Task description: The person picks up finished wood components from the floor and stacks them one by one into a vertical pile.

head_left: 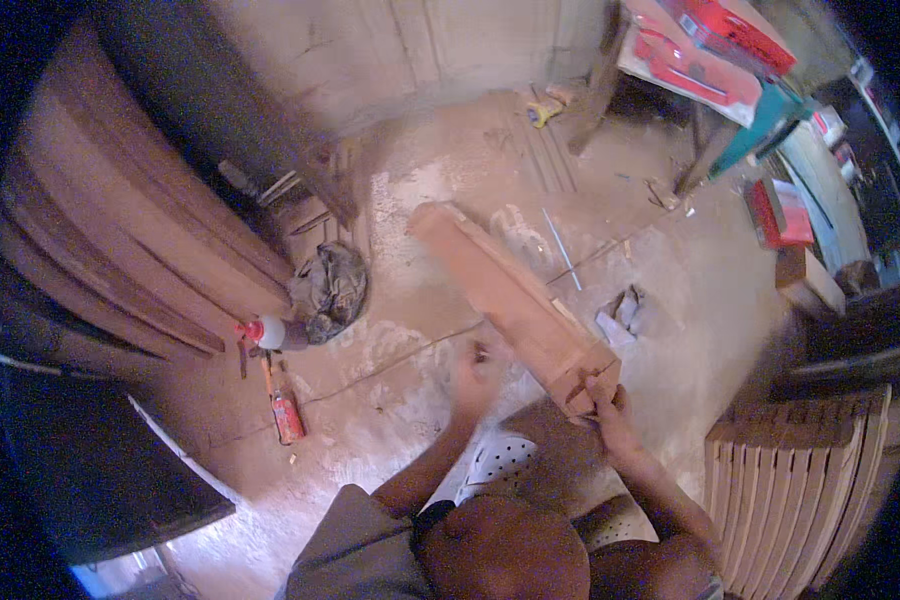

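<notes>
A long brown box-shaped piece (pixel 515 300), of wood or cardboard, slants from the middle of the floor towards me. My right hand (pixel 605 405) grips its near end, thumb and fingers closed at the edge. My left hand (pixel 480 360) is beside the piece's left side, smeared by motion, so its fingers cannot be read. Whether it touches the piece is unclear.
Left lie a red-and-white bottle (pixel 260 331), a red can (pixel 288 418) and a dark crumpled bag (pixel 330 290). A pale rag (pixel 622 315) and thin rod (pixel 562 250) lie right of the piece. Slatted wood (pixel 800 500) stands at right, brown boards (pixel 140 220) at left.
</notes>
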